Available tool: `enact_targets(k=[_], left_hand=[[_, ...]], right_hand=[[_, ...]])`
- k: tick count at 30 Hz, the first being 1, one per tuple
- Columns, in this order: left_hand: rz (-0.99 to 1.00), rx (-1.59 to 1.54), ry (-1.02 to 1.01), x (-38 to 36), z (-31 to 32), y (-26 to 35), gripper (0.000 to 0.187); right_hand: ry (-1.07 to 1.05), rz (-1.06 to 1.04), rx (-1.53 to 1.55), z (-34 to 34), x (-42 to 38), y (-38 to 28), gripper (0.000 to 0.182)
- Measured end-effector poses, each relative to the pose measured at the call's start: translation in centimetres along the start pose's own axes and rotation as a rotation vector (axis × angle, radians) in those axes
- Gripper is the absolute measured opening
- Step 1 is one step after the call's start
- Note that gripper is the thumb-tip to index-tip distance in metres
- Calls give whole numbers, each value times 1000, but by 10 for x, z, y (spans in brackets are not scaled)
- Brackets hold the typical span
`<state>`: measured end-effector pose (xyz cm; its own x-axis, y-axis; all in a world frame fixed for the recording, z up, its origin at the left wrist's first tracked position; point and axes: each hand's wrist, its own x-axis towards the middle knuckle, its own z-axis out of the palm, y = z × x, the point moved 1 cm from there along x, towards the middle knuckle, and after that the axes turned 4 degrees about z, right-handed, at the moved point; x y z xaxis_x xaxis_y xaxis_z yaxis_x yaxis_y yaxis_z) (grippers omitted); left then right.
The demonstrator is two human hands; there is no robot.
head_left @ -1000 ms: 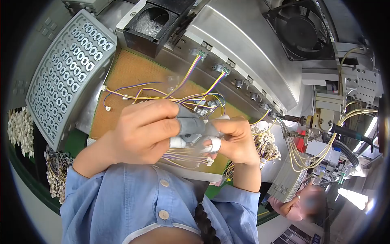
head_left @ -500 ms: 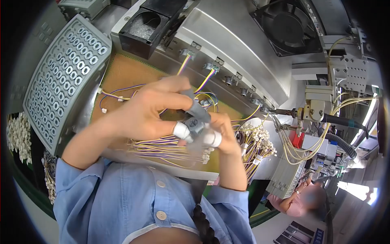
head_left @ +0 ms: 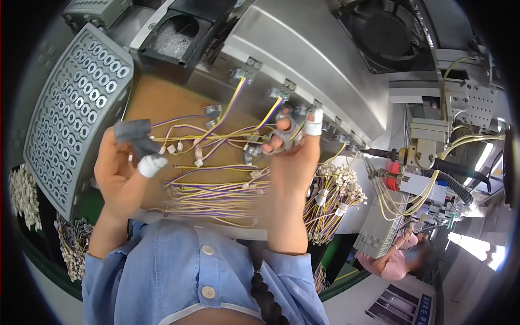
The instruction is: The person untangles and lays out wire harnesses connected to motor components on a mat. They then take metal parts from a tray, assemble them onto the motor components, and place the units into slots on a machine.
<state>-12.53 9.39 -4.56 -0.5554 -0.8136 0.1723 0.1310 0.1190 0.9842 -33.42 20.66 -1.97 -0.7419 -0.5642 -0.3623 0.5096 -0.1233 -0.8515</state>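
My left hand (head_left: 122, 173) is raised at the left of the work mat, grey covers on two fingers and a white one on the thumb. Its fingers are loosely bent, and nothing shows between them. My right hand (head_left: 295, 162) reaches up to the metal rail (head_left: 260, 78). Its thumb, in a white cover, and its grey-covered fingers lie around a small round metal part (head_left: 299, 111) at the rail; the fingers partly hide it. Left of this hand, two parts with small boards hang on the rail with yellow and purple wires (head_left: 233, 103).
Wired parts and connectors (head_left: 198, 154) lie on the brown mat (head_left: 157, 100). A grey tray (head_left: 76, 114) of ring-shaped parts stands left. A wire bundle (head_left: 330, 200) lies right. A soldering iron (head_left: 382, 153) points at the rail. Another person (head_left: 390, 260) sits at far right.
My hands, close together before, are apart. My left hand has moved left and down; my right hand has gone up to the rail. The view has shifted slightly.
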Motion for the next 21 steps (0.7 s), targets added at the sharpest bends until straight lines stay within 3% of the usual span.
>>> enact_targets(k=[3, 4, 6, 8, 10, 12, 13, 14, 15, 16, 17, 18, 19, 20, 21], left_hand=[[70, -98, -20, 6, 14, 5, 50], [167, -62, -92, 8, 9, 5, 55], [279, -47, 15, 13, -7, 13, 54], [326, 67, 234, 14, -29, 17, 48], [260, 106, 327, 12, -44, 13, 48], [234, 86, 325, 5, -42, 3, 44], [155, 265, 205, -7, -52, -16, 38], [396, 574, 52, 7, -41, 1, 35], [344, 734, -77, 18, -44, 0, 36], [597, 905, -36, 34, -55, -17, 33], [365, 1128, -73, 53, -76, -34, 29], [400, 1054, 80, 75, -88, -38, 30], [402, 1154, 93, 103, -118, -60, 32], [475, 1378, 123, 129, -149, -84, 35], [390, 1592, 136, 150, -166, -96, 35]], right_hand=[[-306, 193, -132, -25, 8, -17, 50], [-363, 81, -352, -22, -5, -26, 54], [-157, -241, -954, -24, -32, -41, 41], [-82, -236, -1056, -32, -53, -35, 34], [-467, -493, -1329, -15, -59, -5, 27], [-707, -648, -1459, 12, -53, 39, 23], [-718, -661, -1437, 19, -52, 57, 23], [-752, -677, -1671, 26, -50, 75, 24], [-777, -696, -1910, 32, -48, 84, 25], [-790, -726, -1891, 36, -48, 83, 25], [-746, -758, -1740, 35, -48, 77, 26], [-701, -768, -1597, 31, -47, 70, 27], [-741, -806, -1428, 28, -43, 57, 25], [-724, -796, -1439, 26, -43, 49, 25], [-691, -763, -1452, 22, -44, 41, 25]])
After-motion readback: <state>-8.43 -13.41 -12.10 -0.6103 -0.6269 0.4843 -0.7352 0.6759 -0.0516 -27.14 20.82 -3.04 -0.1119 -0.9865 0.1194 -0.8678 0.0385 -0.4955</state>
